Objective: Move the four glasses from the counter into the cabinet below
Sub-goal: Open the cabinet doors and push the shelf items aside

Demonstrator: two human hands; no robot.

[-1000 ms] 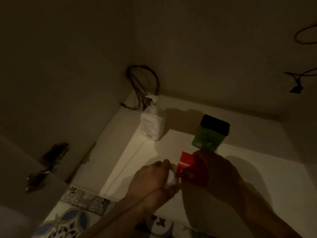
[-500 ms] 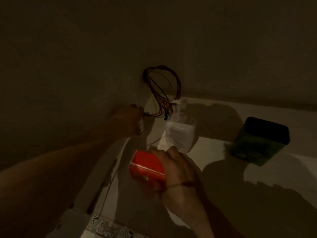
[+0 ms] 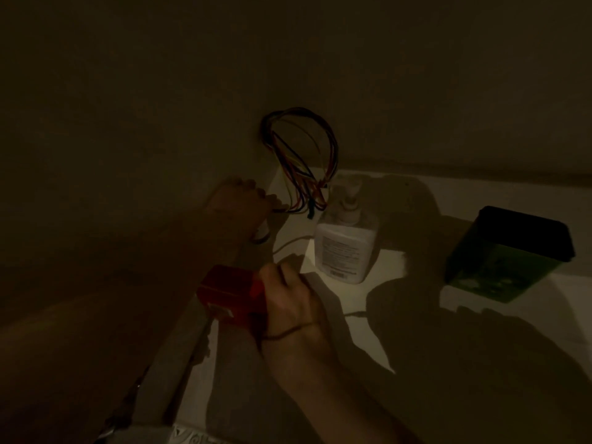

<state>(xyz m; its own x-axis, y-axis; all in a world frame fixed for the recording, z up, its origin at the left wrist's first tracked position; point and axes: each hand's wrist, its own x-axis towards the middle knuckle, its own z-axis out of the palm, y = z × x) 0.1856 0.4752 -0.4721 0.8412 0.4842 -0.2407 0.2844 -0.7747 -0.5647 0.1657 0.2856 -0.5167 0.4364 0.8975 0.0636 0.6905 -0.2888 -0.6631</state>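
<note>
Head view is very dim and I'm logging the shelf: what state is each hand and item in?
Left hand: fingers curled round something small and pale; what it is cannot be told.
Right hand: grips the red box.
Pump bottle: upright, unheld.
Green container: standing, dark lid on.
Wire bundle: loose, hanging from the wall.

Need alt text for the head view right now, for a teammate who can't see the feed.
Dim cabinet interior: the right hand grips a red glass low over the white shelf, while the left hand reaches to the back corner by a bundle of coloured wires. A white pump bottle and a green container stand behind.
</note>
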